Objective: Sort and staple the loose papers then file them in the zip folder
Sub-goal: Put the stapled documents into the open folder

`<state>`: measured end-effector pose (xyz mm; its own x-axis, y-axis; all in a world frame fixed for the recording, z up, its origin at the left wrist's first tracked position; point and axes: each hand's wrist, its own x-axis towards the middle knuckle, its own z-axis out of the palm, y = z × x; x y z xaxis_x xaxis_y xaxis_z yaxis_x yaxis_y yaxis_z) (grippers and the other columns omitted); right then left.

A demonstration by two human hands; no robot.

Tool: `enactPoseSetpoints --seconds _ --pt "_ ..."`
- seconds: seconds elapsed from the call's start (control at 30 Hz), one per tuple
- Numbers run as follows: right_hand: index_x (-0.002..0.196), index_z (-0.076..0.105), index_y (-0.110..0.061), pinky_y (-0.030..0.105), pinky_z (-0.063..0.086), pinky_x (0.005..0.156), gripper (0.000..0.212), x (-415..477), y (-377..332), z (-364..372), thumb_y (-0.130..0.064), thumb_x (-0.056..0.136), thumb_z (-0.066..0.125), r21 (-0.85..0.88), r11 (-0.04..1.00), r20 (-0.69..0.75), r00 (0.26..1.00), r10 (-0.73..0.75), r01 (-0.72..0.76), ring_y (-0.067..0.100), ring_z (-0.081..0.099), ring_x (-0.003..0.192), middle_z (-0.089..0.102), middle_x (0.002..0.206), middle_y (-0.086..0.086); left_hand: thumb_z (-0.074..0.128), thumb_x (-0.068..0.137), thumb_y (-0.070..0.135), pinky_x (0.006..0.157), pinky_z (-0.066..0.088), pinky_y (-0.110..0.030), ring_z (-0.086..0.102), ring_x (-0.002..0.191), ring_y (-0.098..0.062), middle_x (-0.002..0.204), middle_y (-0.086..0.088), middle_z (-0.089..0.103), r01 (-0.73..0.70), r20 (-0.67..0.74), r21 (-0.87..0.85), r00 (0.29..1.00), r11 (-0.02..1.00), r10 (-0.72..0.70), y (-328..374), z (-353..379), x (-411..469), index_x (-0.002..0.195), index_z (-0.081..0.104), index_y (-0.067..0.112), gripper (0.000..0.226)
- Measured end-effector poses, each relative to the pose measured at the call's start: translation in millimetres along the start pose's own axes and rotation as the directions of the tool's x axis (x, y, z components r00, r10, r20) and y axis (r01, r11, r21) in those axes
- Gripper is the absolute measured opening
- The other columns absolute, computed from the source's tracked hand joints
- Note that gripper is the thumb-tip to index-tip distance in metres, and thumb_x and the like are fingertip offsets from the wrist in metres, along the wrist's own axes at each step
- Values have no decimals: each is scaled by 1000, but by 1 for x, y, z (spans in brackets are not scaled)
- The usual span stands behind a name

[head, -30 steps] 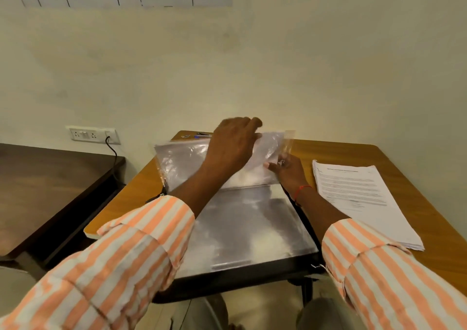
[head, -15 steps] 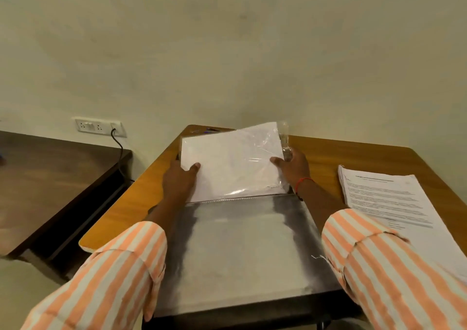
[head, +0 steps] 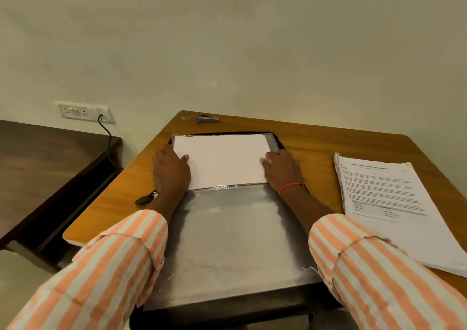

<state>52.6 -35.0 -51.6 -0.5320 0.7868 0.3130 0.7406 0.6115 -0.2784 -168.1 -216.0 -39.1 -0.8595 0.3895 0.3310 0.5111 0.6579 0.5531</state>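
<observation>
In the head view, a zip folder (head: 227, 241) is seen lying open on the wooden desk (head: 328, 147), its clear sleeves facing up. A white sheet (head: 222, 160) is held flat inside the far sleeve. The left hand (head: 170, 170) is rested on that sleeve's left edge and the right hand (head: 283, 170) on its right edge; the fingers of both are laid down relaxed, with nothing grasped. A stack of printed papers (head: 384, 203) is placed well apart on the right. A stapler (head: 208, 119) is set beyond the folder, near the wall.
</observation>
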Motion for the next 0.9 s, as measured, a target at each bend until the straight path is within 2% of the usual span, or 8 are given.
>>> enactPoseSetpoints --seconds 0.07,0.17,0.3,0.43,0.53,0.67,0.8,0.9 --pt "126 63 -21 43 43 99 41 6 3 2 -41 105 34 -6 1000 46 999 -3 3 29 55 115 59 123 10 55 99 47 107 38 -46 47 129 -32 139 -14 54 -170 -7 88 985 982 171 2 3 -2 138 53 14 51" --pt "127 62 -22 43 42 100 42 14 2 3 -40 106 30 -75 997 64 998 1 4 29 55 117 59 126 9 36 95 70 118 31 -47 37 145 -26 155 -7 45 -446 300 122 868 886 396 4 17 -9 146 49 26 69" --pt "138 54 -21 45 33 110 45 9 -5 4 -42 106 29 -89 993 21 997 -70 72 27 45 135 51 144 8 22 98 71 124 20 -46 24 152 -25 163 -5 32 -465 392 122 834 877 388 1 25 -13 155 34 29 72" --pt "155 32 -23 46 21 120 59 9 0 4 -53 105 21 -44 985 271 951 -147 164 25 25 150 29 163 5 22 100 68 125 17 -45 21 153 -25 165 -5 28 -472 413 130 825 872 385 1 26 -15 156 31 29 69" --pt "157 28 -21 44 17 122 57 10 -2 -3 -48 107 24 -2 987 310 938 -154 163 25 21 152 24 165 6 23 101 65 125 15 -45 19 154 -27 165 -6 26 -478 440 160 818 864 371 4 21 -14 157 30 27 68" --pt "151 41 -18 41 26 118 50 -6 13 -20 -38 105 40 94 990 165 979 -122 108 26 37 144 41 156 7 33 103 58 125 20 -44 25 152 -25 163 -6 32 -505 367 123 823 855 434 34 9 -39 155 36 21 64" --pt "132 60 -18 42 40 103 38 -33 39 -38 -34 100 50 74 994 146 985 -97 87 31 55 121 61 131 10 47 100 57 116 30 -38 40 143 -23 154 -5 47 -624 445 -130 657 770 608 90 19 -99 146 51 21 58" --pt "122 66 -20 41 44 96 31 -60 63 -61 -32 98 51 19 995 120 988 -98 97 31 58 114 64 120 9 58 95 49 106 39 -35 54 128 -25 140 -5 59 -649 420 -245 598 720 683 126 31 -143 135 61 21 49"
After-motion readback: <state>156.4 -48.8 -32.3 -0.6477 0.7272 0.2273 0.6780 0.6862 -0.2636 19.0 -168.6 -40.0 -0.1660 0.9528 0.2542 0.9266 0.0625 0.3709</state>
